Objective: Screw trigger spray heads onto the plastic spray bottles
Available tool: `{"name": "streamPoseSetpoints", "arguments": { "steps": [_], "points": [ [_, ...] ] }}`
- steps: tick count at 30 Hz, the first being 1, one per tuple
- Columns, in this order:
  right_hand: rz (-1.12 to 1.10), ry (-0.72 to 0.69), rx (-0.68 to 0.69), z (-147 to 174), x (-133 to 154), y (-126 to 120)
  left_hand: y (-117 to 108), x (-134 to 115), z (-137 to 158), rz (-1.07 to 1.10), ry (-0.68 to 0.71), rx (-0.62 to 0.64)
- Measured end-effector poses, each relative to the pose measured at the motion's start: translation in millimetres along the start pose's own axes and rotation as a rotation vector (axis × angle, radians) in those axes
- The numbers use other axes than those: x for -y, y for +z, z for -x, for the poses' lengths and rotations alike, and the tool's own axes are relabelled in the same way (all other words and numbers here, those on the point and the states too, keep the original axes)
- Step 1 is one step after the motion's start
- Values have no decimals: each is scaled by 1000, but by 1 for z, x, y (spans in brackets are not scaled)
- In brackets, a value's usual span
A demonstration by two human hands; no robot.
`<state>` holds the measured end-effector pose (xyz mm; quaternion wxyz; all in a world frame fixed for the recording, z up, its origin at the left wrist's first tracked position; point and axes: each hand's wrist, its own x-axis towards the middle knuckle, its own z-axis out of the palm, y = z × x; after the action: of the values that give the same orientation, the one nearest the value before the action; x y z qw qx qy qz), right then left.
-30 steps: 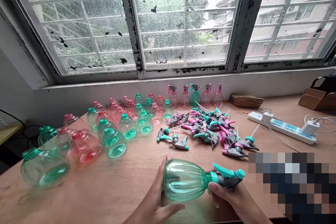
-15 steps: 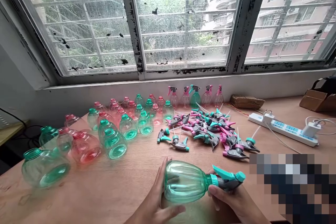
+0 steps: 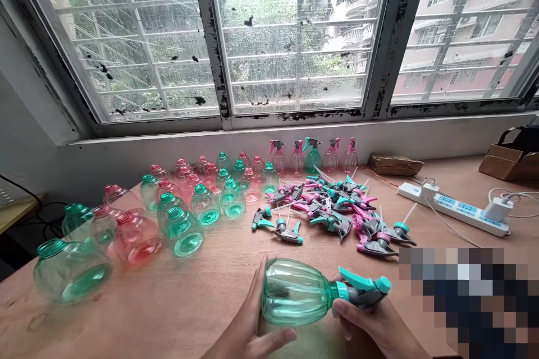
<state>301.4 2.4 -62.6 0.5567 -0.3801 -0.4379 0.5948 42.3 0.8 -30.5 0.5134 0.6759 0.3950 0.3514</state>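
Observation:
A green see-through spray bottle point(image 3: 297, 291) lies sideways in front of me, its teal and grey trigger head point(image 3: 365, 287) pointing right. My left hand point(image 3: 257, 314) cradles the rounded base, fingers behind it and thumb along the lower side. At the neck, my right hand point(image 3: 365, 314) grips the teal collar point(image 3: 342, 290) between thumb and fingers; some of those fingers are hidden behind the bottle. Just beyond lies a pile of loose spray heads point(image 3: 332, 207) in pink, teal and grey, several with thin tubes sticking up.
Open green bottles point(image 3: 185, 235) and pink bottles point(image 3: 138, 238) stand in a group at left. Several bottles with heads fitted point(image 3: 314, 157) line the wall. A white power strip point(image 3: 458, 207), a brown package point(image 3: 396, 164) and a cardboard box point(image 3: 509, 157) sit at right.
Almost nothing differs. The bottle and both hands have shifted very slightly left, and both hands keep the same hold.

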Motion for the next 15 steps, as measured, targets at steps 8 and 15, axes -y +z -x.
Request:
{"name": "streamPoseSetpoints", "arguments": {
  "steps": [8,15],
  "points": [
    [-20,-13,-5,0,0,2,1,0,-1,-25,39,0],
    [14,13,-27,1,0,3,0,3,1,22,5,10]
  ]
}}
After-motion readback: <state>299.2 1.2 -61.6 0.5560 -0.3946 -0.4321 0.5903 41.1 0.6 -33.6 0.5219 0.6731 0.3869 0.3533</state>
